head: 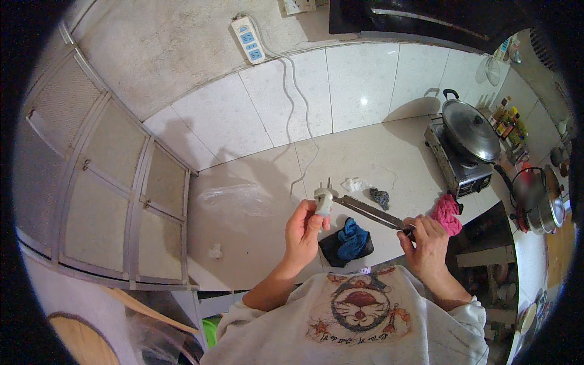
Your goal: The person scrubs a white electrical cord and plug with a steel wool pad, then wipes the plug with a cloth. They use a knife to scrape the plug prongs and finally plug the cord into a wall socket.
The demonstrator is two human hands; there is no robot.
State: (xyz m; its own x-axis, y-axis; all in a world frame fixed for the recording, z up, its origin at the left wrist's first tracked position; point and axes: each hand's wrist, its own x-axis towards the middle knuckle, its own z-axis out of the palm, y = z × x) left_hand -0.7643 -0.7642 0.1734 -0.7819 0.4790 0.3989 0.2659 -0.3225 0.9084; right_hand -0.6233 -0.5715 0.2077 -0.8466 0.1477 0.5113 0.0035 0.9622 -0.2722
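My left hand [303, 237] grips a white electric plug [323, 200], its metal prongs pointing up and away from me. A thin grey cord [306, 166] runs down from the wall toward this hand; its end is hidden there. In my right hand [426, 246] is a long, narrow metal tool [374, 212] with a serrated edge and two bars side by side. Its far end is at the plug's side; whether they touch I cannot tell. Below the tool, a blue cloth [353, 239] lies on a black cloth [332, 250]. Near my right hand lies a pink cloth [446, 214].
Clear plastic film [232, 196], crumpled white plastic [356, 184] and a dark speckled wad [379, 198] lie on the countertop [255, 255]. A power strip [248, 40] hangs above. A gas stove [472, 180] with a lidded wok [472, 130] stands right, a cabinet [114, 146] left.
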